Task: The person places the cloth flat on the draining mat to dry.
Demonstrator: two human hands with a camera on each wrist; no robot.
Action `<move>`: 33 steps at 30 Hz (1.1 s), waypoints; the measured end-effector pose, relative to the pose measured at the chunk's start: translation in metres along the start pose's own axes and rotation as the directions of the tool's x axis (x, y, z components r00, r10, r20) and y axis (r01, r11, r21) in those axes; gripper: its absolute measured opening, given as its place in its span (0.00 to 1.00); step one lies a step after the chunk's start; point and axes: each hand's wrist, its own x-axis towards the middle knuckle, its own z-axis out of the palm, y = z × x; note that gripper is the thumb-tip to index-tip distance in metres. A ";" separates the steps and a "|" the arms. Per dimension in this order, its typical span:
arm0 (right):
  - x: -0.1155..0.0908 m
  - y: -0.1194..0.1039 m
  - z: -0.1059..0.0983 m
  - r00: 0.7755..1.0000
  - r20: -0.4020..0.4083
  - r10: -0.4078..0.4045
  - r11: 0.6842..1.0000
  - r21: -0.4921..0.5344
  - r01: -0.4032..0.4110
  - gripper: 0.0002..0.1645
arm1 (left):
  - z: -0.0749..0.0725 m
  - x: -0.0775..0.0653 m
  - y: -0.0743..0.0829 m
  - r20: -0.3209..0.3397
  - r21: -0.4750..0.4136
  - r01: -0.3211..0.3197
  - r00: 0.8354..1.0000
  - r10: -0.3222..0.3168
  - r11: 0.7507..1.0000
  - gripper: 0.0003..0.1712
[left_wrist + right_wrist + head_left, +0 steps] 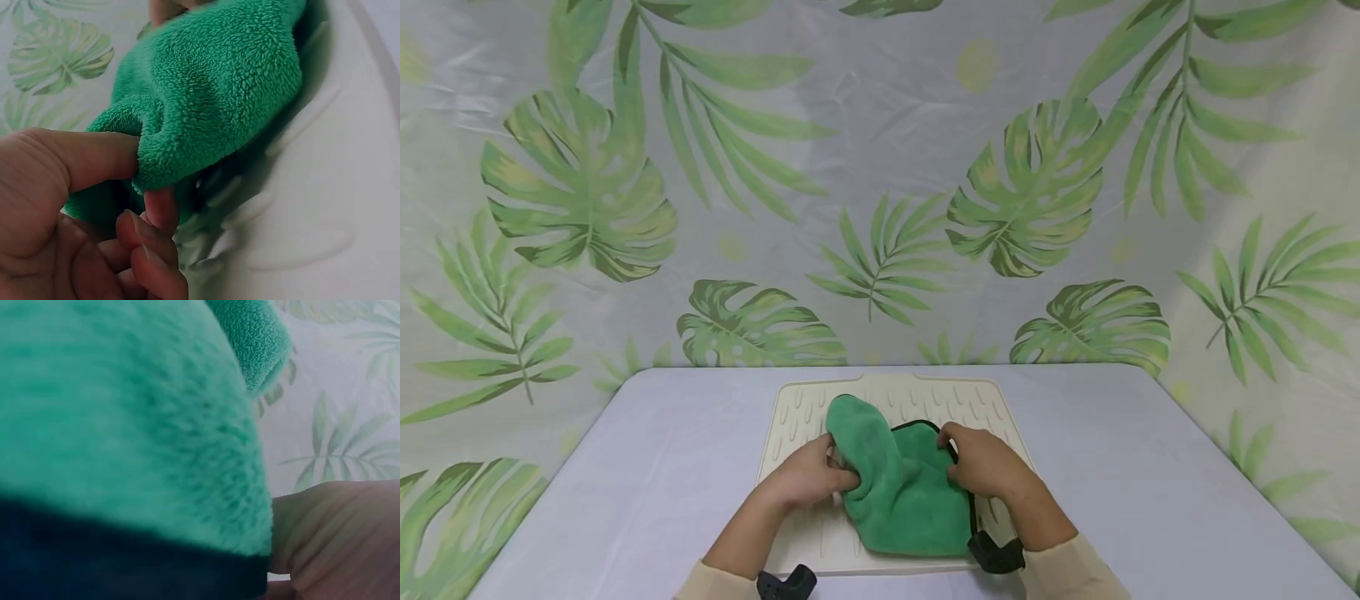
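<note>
A fluffy green cloth (913,512) with a dark trimmed edge lies bunched and partly folded over the cream mat. Its far left part rises in a raised fold. My left hand (812,477) pinches the cloth's left side; in the left wrist view the thumb (103,156) presses a fold from above, with a fingertip beneath it. At the opposite side, my right hand (988,462) holds the dark-edged border between thumb and fingers. The right wrist view is mostly filled by the cloth (144,425), which hides those fingertips.
The cream ridged mat (797,417) lies under the cloth on a white table (692,450). A leaf-patterned sheet (880,150) hangs behind the table. Dark straps with small devices (996,554) sit at both wrists, below beige sleeves (1075,571).
</note>
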 end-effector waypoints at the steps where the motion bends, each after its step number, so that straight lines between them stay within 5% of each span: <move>1: 0.001 0.001 -0.001 1.000 -0.018 -0.001 1.000 0.004 0.001 0.19 | -0.001 0.000 0.000 -0.007 -0.005 0.014 1.000 -0.014 1.000 0.43; 8: 0.006 0.014 -0.004 0.995 -0.099 0.021 1.000 -0.003 -0.021 0.24 | -0.014 -0.002 -0.001 -0.069 -0.074 0.086 0.993 -0.091 0.994 0.42; 17: 0.008 0.024 -0.009 0.988 -0.146 0.052 0.998 -0.021 -0.056 0.28 | -0.021 -0.003 0.001 -0.096 -0.067 0.085 0.991 -0.091 0.994 0.44; 20: 0.006 0.023 -0.013 0.992 -0.087 0.089 0.996 0.024 -0.087 0.32 | -0.018 0.000 -0.001 -0.115 -0.098 0.077 0.990 -0.088 0.992 0.40; 26: -0.002 0.020 -0.022 0.975 0.170 0.147 0.978 0.123 -0.169 0.43 | -0.008 0.006 -0.005 -0.158 -0.202 0.047 0.984 -0.080 0.978 0.32; 29: -0.004 0.020 -0.024 0.966 0.239 0.102 0.977 0.158 -0.143 0.47 | -0.003 0.008 -0.007 -0.147 -0.252 0.039 0.986 -0.078 0.967 0.39; 33: -0.001 0.018 -0.024 0.971 0.237 -0.032 0.974 0.227 -0.023 0.53 | 0.000 0.008 -0.008 -0.099 -0.291 0.032 0.993 -0.063 0.956 0.49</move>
